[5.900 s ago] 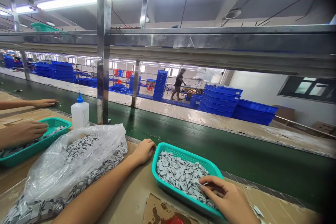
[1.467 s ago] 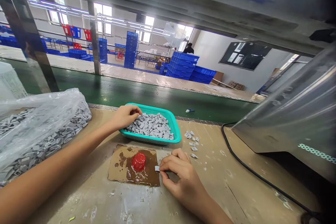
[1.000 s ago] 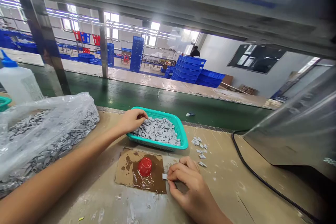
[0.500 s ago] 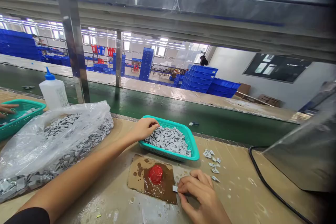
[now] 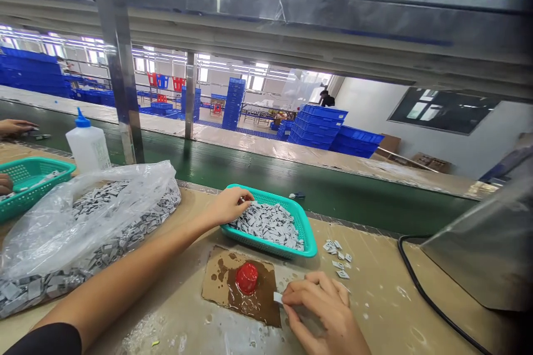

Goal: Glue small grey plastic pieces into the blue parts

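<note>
My right hand (image 5: 318, 310) pinches a small flat grey plastic piece (image 5: 278, 298) between thumb and fingertips, over the right edge of a wet brown cardboard sheet (image 5: 216, 288). On that sheet stands a small red cup-shaped object (image 5: 247, 278) with shiny liquid around it. My left hand (image 5: 231, 206) rests at the left rim of a green plastic basket (image 5: 307, 233), its fingers curled and closed at the heap of grey plastic pieces (image 5: 270, 224). Whatever its fingertips hold is hidden. Several loose grey pieces (image 5: 339, 255) lie right of the basket, close to my right hand.
A clear bag of grey pieces (image 5: 125, 233) lies left, with a white blue-capped bottle (image 5: 87, 147) behind. Another person's hand (image 5: 14, 127) is over the green conveyor (image 5: 233, 169), near a second green basket (image 5: 37, 163). A black cable (image 5: 428, 294) curves at right.
My hands have barely moved. Another person's hand now reaches over the conveyor at far left. The small dark item on the conveyor behind my basket has shifted left.
</note>
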Action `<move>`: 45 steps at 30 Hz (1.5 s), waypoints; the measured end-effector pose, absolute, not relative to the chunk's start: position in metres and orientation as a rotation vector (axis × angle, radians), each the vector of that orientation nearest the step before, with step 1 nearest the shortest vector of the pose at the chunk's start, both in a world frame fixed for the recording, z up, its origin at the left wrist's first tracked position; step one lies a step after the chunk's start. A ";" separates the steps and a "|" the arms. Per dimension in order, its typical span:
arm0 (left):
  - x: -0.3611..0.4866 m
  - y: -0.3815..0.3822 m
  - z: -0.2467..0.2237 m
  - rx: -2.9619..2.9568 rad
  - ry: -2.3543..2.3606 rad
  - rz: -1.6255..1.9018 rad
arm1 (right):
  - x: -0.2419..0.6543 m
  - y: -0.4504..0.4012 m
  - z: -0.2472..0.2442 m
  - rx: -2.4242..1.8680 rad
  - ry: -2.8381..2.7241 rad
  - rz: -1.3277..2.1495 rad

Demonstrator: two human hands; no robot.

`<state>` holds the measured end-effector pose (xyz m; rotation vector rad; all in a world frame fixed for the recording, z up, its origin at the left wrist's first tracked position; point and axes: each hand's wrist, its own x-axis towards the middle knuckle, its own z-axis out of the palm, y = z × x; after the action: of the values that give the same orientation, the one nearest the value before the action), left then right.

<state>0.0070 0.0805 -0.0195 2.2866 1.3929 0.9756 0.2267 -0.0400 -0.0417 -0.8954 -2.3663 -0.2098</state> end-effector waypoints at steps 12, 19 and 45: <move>0.012 0.078 -0.019 2.246 1.445 0.923 | 0.224 -0.051 -0.031 -0.880 -2.385 0.001; 0.017 0.086 -0.006 2.221 1.491 0.907 | 0.214 -0.049 -0.048 -0.785 -2.199 -0.068; 0.057 0.126 0.032 1.496 1.122 1.121 | 0.232 -0.037 -0.039 -0.985 -2.185 -0.016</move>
<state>0.0572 0.1255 0.0318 1.4959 1.1221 1.1207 0.2324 -0.0365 -0.0388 -0.9854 -2.1848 -0.0160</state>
